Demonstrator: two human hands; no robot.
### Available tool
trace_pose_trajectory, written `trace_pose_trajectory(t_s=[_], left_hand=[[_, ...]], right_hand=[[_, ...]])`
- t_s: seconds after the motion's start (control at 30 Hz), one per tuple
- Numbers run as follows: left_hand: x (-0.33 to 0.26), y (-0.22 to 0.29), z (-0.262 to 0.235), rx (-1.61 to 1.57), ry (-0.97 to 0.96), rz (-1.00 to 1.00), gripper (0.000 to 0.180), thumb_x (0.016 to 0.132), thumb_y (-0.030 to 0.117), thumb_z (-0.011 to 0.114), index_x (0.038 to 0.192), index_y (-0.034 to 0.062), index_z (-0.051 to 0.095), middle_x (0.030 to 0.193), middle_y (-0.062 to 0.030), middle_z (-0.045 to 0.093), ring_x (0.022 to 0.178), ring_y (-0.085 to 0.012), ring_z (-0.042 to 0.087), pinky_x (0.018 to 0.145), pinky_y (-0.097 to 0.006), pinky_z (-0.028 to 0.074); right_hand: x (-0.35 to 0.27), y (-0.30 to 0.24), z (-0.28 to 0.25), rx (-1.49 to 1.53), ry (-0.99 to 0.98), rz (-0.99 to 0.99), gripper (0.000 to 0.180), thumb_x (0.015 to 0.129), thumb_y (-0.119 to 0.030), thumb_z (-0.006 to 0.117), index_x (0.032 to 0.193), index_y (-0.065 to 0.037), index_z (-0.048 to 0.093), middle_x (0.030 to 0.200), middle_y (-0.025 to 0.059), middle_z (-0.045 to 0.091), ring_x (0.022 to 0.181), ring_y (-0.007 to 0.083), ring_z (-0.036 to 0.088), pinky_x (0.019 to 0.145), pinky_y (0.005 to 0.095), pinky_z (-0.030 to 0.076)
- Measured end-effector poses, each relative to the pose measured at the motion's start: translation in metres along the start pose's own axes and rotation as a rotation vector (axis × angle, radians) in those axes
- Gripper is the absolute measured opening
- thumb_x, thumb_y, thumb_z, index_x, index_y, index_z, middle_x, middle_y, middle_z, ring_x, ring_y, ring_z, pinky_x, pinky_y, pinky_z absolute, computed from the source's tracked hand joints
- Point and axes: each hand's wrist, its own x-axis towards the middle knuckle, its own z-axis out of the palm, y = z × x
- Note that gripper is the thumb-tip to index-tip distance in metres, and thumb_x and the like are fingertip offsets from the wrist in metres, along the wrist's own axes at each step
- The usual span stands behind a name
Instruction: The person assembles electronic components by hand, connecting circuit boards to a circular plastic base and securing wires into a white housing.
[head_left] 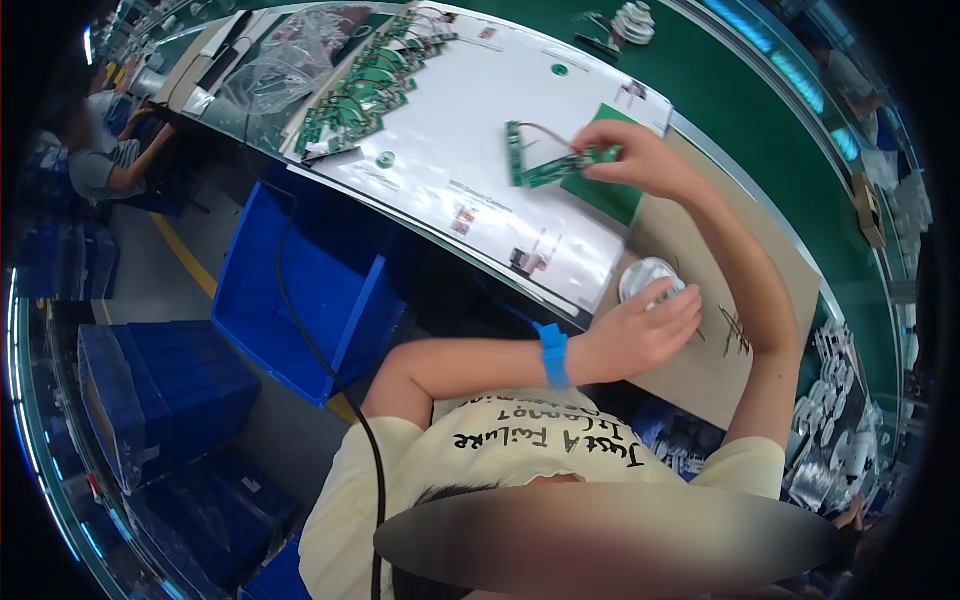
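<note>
While the right arm is stretched forward across the counter [740,90] with the elbow nearly straight, the right hand [630,155] is seen pinched shut on one end of a green board [560,168]. The board is held just above a white sheet [450,130], at the edge of a green mat [612,198]. A second narrow board [514,152] is joined to it by a thin wire [545,128] and is seen upright beside it; whether it touches the sheet cannot be told.

The left arm is bent at the elbow and laid across the body, a blue wristband [552,355] being worn at the wrist. The left hand [645,325] is placed palm down on a white disc [645,275], with the fingers curled together over its near rim. Whether the disc is actually clamped cannot be told. The disc is set on a brown card [700,375] that lies on the counter to the right of the sheet.

A heap of further boards [365,85] with wires is noted at the far left end of the sheet, well apart from both hands. Blue crates [300,290] are seen below the counter edge, and a black cable [300,330] is run past them. Another person [100,160] is seated at the far left.
</note>
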Motion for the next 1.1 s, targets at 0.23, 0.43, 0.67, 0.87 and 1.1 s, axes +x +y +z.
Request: trace_pose_trajectory(t_s=[0.23,0.43,0.67,0.87,1.1], left_hand=[[0.020,0.040,0.064,0.215,-0.143,0.282,0.018,0.062,0.012,0.055,0.073,0.0002,0.063,0.076,-0.0099,0.057,0.088,-0.0248,0.056,0.101,-0.043,0.037],[0.023,0.026,0.083,0.216,-0.212,0.310,0.012,0.062,0.011,0.055,0.067,0.0024,0.060,0.072,-0.0097,0.054,0.081,-0.0247,0.055,0.096,-0.039,0.041],[0.025,0.037,0.104,0.237,-0.208,0.319,0.007,0.062,0.010,0.055,0.067,0.0043,0.055,0.067,-0.0078,0.049,0.070,-0.0226,0.050,0.077,-0.034,0.045],[0.032,0.047,0.118,0.079,-0.324,0.194,0.006,0.066,0.008,0.059,0.069,0.0052,0.055,0.069,-0.0064,0.050,0.070,-0.0225,0.050,0.070,-0.032,0.044],[0.057,0.039,0.092,-0.587,-0.219,-0.194,0.011,0.072,0.006,0.066,0.080,0.0035,0.060,0.076,-0.0058,0.056,0.069,-0.0206,0.053,0.065,-0.030,0.043]], right_hand=[[-0.190,0.010,-0.052,0.091,0.281,0.433,0.034,0.078,-0.006,0.067,0.111,-0.006,0.062,0.093,-0.0011,0.061,0.073,0.0036,0.051,0.066,0.0176,0.042],[-0.266,0.022,-0.028,0.008,0.476,0.310,0.045,0.080,0.001,0.063,0.124,-0.005,0.054,0.101,0.0009,0.064,0.073,0.0032,0.051,0.065,0.0183,0.043],[-0.299,0.042,0.013,0.112,0.596,0.244,0.045,0.080,0.003,0.061,0.125,0.000,0.052,0.110,0.0073,0.063,0.089,0.0106,0.059,0.078,0.0238,0.048],[-0.308,0.042,0.020,0.473,0.762,0.255,0.039,0.083,0.003,0.059,0.121,0.005,0.053,0.113,0.0129,0.061,0.098,0.0156,0.060,0.084,0.0264,0.049],[-0.317,0.040,0.030,0.701,0.904,0.203,0.038,0.084,0.000,0.058,0.121,0.006,0.052,0.115,0.0182,0.059,0.098,0.0196,0.061,0.082,0.0290,0.051]])
